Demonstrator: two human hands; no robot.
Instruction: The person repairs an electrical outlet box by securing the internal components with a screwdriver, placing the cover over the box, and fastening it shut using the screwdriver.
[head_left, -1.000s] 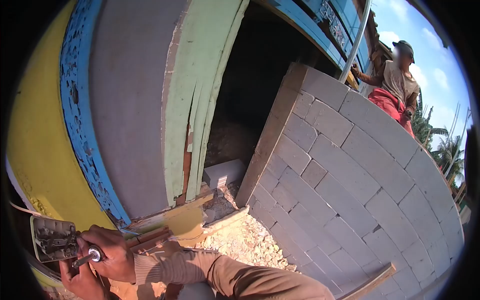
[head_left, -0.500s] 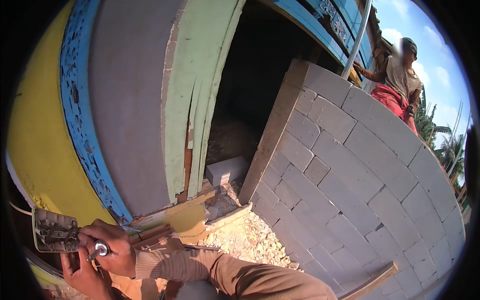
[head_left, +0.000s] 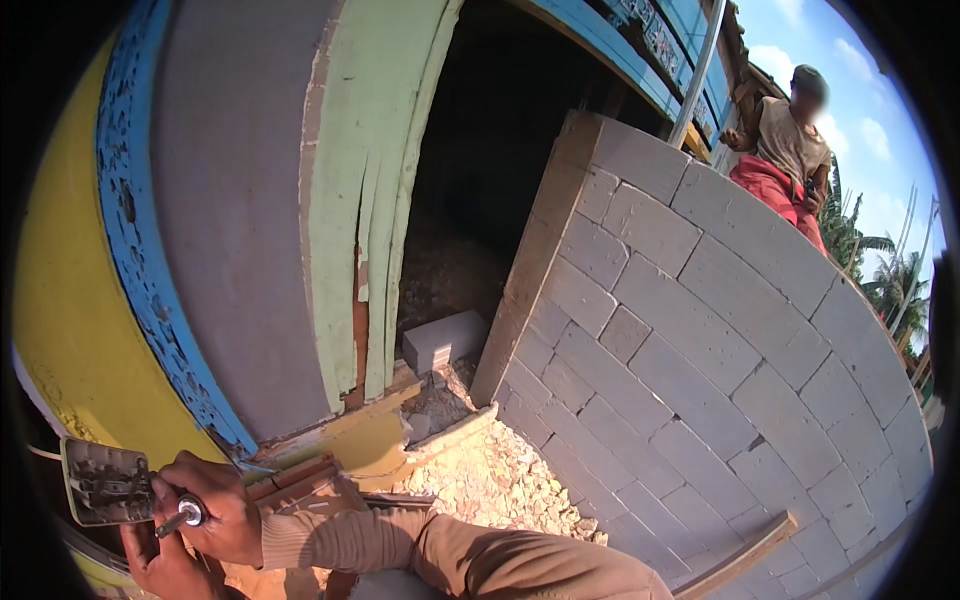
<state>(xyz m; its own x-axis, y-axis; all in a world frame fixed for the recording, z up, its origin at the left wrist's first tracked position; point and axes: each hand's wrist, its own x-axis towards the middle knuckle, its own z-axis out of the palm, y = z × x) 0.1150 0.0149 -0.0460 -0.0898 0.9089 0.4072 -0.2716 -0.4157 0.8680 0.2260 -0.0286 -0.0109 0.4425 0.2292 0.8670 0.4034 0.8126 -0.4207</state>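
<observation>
Outdoors, at far left, we see a shallow case (head_left: 105, 487), dark innards exposed, near the foot of a yellow wall (head_left: 65, 290). The left hand (head_left: 168, 568) lies under the case's lower edge, partly hidden; we cannot tell whether its grip is pressed together. Just beside, the right hand (head_left: 222, 515) has its grip closed round a tool (head_left: 173, 524) with a dark shaft, blocking some of our view. Beyond a peeling blue board (head_left: 130, 230) and a cracked green post (head_left: 345, 190), a dark doorway (head_left: 490, 150) frames a pale block (head_left: 445, 340). Rubble (head_left: 500, 485) covers ground beside the grey block wall (head_left: 685, 290). Above it we see a person (head_left: 790, 145) in red, whose hand, beside the metal pole (head_left: 699, 75) half a second ago, now stands apart from it.
</observation>
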